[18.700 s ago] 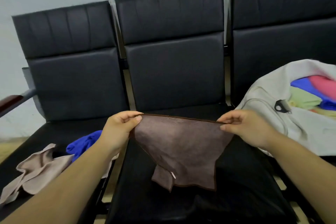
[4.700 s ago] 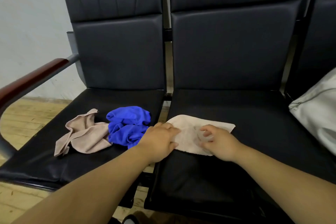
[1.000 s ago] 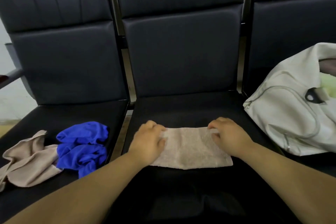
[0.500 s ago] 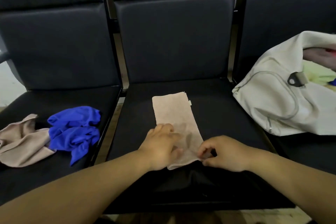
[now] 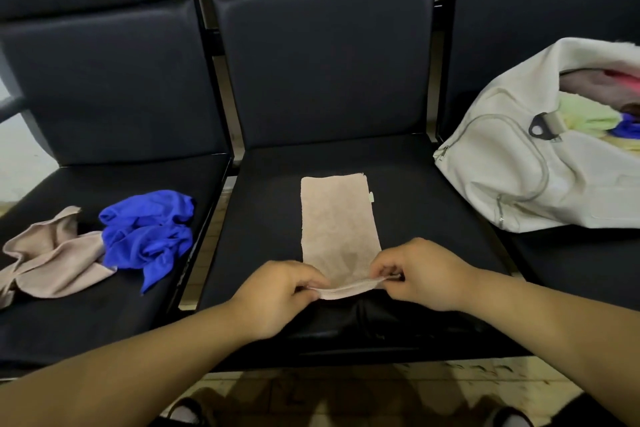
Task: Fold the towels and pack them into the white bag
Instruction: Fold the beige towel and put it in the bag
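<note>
Folded towel (image 5: 337, 229) front and centre in the head view: a long beige strip on the middle seat (image 5: 270, 218), running from the person's hands away toward the backrest and flat along most of its length. A small pale tag (image 5: 371, 197) pokes out of its right edge near the far end.

Now the hands. The left hand (image 5: 277, 295) sits at the near left corner, its fingers (image 5: 308, 279) curled in and pinching the near edge against the thumb. The right hand (image 5: 422, 274) mirrors it at the near right corner, fingers (image 5: 381, 269) bent and pinching that same edge. Between the two hands the edge is raised a little off the cushion, and you can see the stacked layers of the folded towel there. Both hands are close together, near the front lip of the seat.

Over to the white bag (image 5: 512, 184): it slumps on the right seat (image 5: 571, 260), well apart from the hands, mouth open. Inside, a pale green towel (image 5: 588, 115) at the front, a pink one (image 5: 609, 78) behind it, and a sliver of blue cloth (image 5: 627, 128) lower down.

On the left seat (image 5: 86, 315), a blue towel (image 5: 149, 236) lies bunched up, touching a crumpled towel (image 5: 52, 260) in beige on its left, both well apart from the hands.
</note>
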{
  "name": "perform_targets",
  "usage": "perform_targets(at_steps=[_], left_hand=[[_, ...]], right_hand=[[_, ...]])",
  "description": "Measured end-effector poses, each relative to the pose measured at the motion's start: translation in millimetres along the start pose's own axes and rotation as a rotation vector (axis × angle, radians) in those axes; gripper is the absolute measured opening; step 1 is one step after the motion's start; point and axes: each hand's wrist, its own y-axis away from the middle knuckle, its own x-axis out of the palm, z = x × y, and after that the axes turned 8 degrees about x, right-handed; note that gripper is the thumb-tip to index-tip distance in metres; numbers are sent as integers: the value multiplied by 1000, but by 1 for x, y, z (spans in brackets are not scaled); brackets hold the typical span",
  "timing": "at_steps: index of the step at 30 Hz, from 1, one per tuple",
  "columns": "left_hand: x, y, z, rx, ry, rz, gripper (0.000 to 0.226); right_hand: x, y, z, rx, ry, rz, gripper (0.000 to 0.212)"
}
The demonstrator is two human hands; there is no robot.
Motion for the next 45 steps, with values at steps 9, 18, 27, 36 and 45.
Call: perform_targets(at_steps=[9,18,27,36,45], left_hand=[[-53,-17,-7,-201,564,-182,11],[-53,-67,15,-286,482,-389,7],[-37,-117,70,-458,595,-423,25],[-22,-123,74,-401,320,-456,32],[-26,-75,45,9,-73,-109,13]], right_hand=[[-37,-12,15,183,-567,-69,13],[-40,-65,11,270,-580,-296,9],[-3,-127,-14,429,-522,-388,6],[3,-135,-28,471,-537,-457,25],[1,-81,0,81,-196,-186,33]])
